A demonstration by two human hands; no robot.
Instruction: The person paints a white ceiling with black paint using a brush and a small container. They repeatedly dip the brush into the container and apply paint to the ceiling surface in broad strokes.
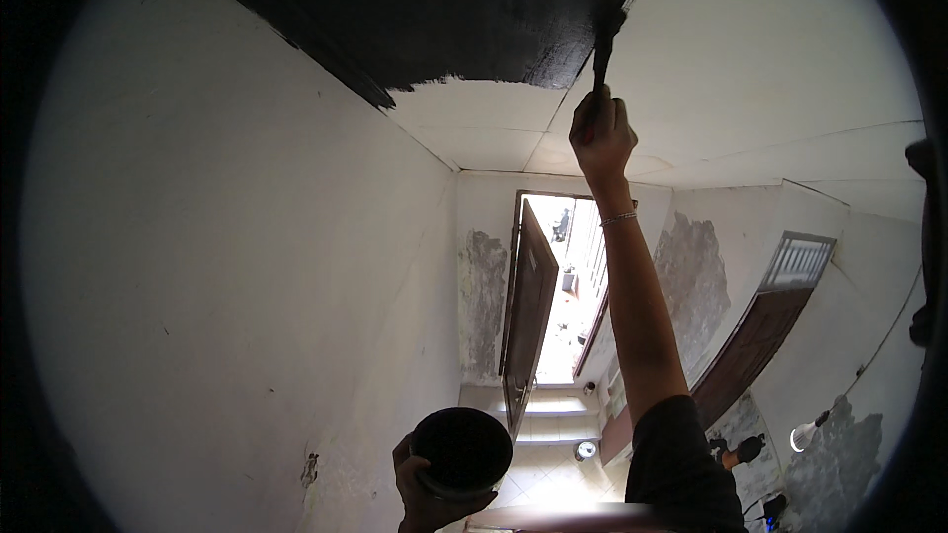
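Raised overhead, my right hand [602, 133] is closed round the handle of a dark paintbrush [604, 49]. The brush's tip meets the right edge of a large black painted area [464, 20] on the white ceiling [474, 109]. Wet paint shines just left of the brush, and the near border of the black is ragged. Down at the bottom centre, my left hand [425, 494] grips a round, dark paint pot [462, 449], with its mouth facing up. The inside of the pot looks black; how full it is, I cannot tell.
A bare white wall [247, 237] runs along the left. Ahead, a brown door [533, 306] stands ajar at a bright doorway, with tiled steps [558, 427] below and a small tin [586, 450]. A lit bulb [805, 434] hangs at right near peeling wall patches [849, 454].
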